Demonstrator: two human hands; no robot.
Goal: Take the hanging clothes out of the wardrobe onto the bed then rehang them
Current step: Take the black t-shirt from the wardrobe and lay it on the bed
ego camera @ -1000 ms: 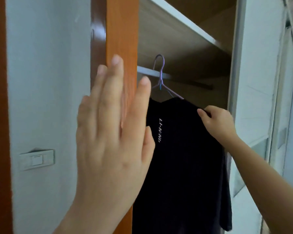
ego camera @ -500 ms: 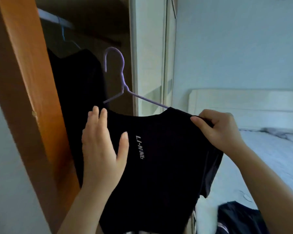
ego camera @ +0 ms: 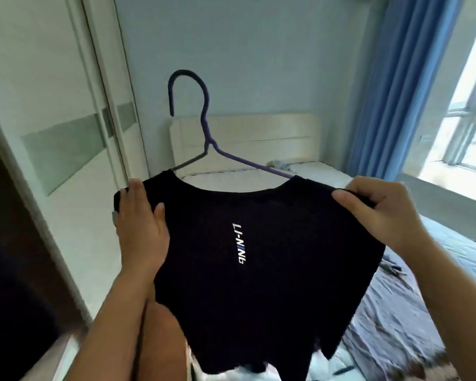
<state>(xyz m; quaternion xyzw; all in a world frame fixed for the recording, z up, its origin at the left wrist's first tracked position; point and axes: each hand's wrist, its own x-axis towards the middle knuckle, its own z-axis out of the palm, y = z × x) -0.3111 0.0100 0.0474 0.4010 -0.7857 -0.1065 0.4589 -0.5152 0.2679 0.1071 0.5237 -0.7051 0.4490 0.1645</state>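
A black T-shirt (ego camera: 259,284) with a white logo hangs on a purple wire hanger (ego camera: 201,125), held up in the air in front of me. My left hand (ego camera: 140,229) grips the shirt's left shoulder, thumb over the front. My right hand (ego camera: 377,213) pinches the right shoulder. The hanger's hook points up and is free of any rail. Behind and below the shirt lies the bed (ego camera: 451,259) with its pale mattress. The wardrobe's white sliding door (ego camera: 52,111) stands at the left.
A cream headboard (ego camera: 259,138) stands against the blue wall. Blue curtains (ego camera: 404,86) and a window (ego camera: 473,114) are on the right. Dark clothes (ego camera: 390,334) lie on the bed at the lower right. My bare leg (ego camera: 162,345) shows below the shirt.
The shirt on its hanger came off the wardrobe rail and swung right, towards the bed. My left hand went from the door frame onto the shirt's left shoulder. The view turned away from the wardrobe.
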